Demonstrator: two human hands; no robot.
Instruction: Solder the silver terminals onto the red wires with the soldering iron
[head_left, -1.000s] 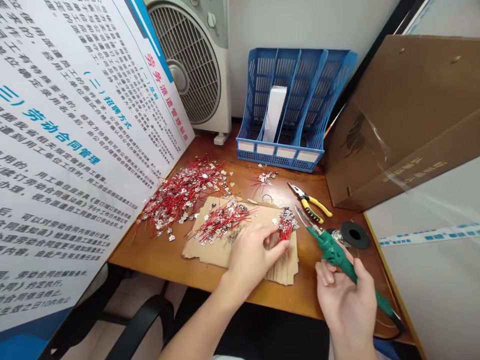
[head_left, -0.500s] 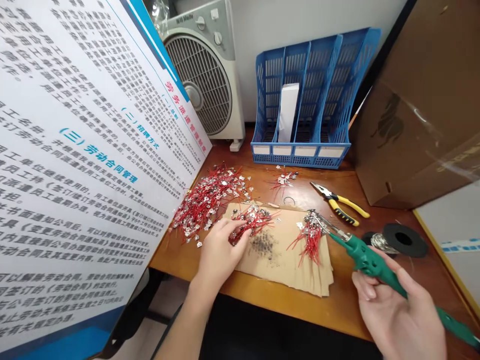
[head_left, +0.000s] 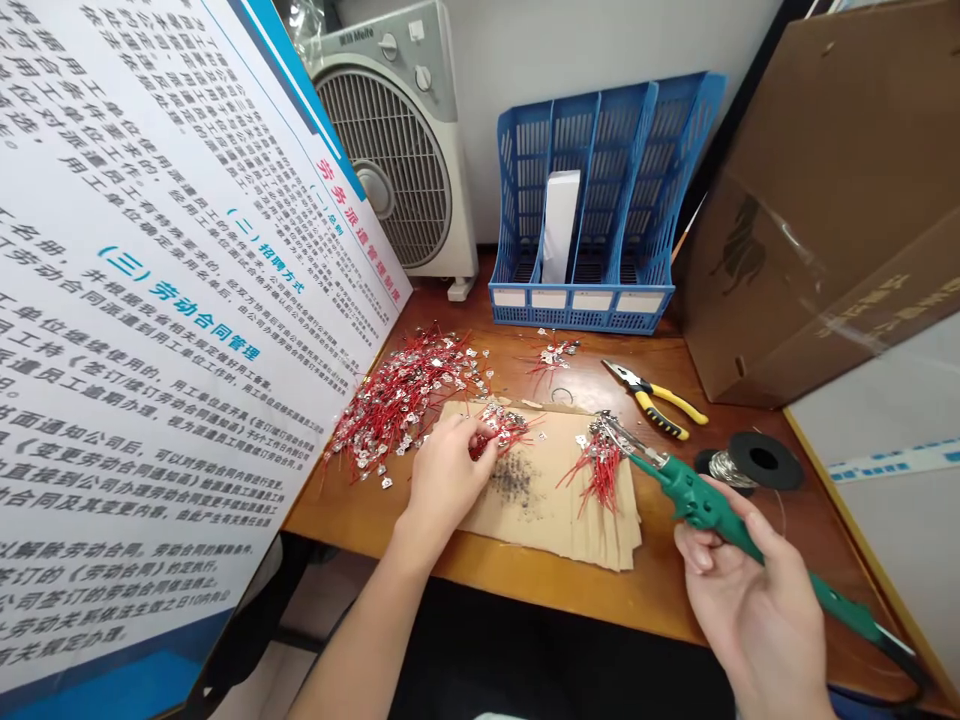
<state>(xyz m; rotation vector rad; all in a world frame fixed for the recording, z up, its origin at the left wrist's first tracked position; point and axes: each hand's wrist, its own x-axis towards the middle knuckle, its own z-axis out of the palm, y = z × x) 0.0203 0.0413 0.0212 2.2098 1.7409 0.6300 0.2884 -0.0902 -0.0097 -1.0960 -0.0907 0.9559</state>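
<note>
My left hand (head_left: 454,465) is closed, thumb and forefinger curled together at a small heap of red wires with silvery metal tabs (head_left: 510,425) on the cardboard (head_left: 555,530). What sits between those fingertips is hidden. In my right hand (head_left: 754,590) is a green soldering iron (head_left: 705,505), its metal end pointing left. That end reaches a second bunch of red wires with tabs (head_left: 602,475) on the right of the cardboard. Dark burn marks (head_left: 517,480) spot the board between the two heaps.
A large pile of red wires (head_left: 405,400) lies at left beside a printed panel (head_left: 187,350). Further back are a fan (head_left: 397,160), a blue file rack (head_left: 581,300) and a few wires (head_left: 551,355). Yellow-black pliers (head_left: 652,398), a solder spool (head_left: 761,462) and a carton (head_left: 825,220) are at right.
The view has shifted, so the whole scene sits slightly further left. My left fingers have drawn closer together at the small heap. The soldering iron stays by the right bunch.
</note>
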